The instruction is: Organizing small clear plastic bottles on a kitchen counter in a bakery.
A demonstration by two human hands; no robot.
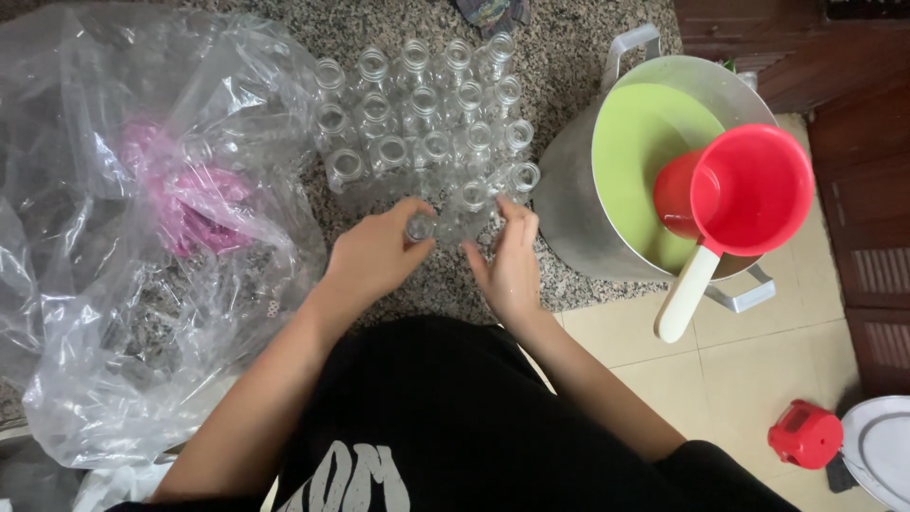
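Black fabric of our shirt (455,408) fills the bottom of the view, closest to us, with both bare forearms reaching forward from it over a speckled granite counter (569,57). Largest of what lies on that counter is a crumpled clear plastic bag (114,284) at the left, with something pink (190,204) bundled inside. At the right edge stands a big metal pot (578,190) holding a green lid or plate (645,142), and a red plastic scoop (749,190) with a white handle rests in it, the handle sticking out over the pale tiled floor (739,370). Between bag and pot we see a block of small clear glass bottles (427,123), upright, mouths up, packed in rows and touching. Our left hand (374,256) is curled around one such bottle (420,228) at the near edge of the block, fingers closed on its neck. Our right hand (512,261) lies open just beside it, fingertips touching the nearest front bottles, gripping nothing we can make out. Down on the floor at lower right sits a small red object (806,434), beside a white dish (882,455)
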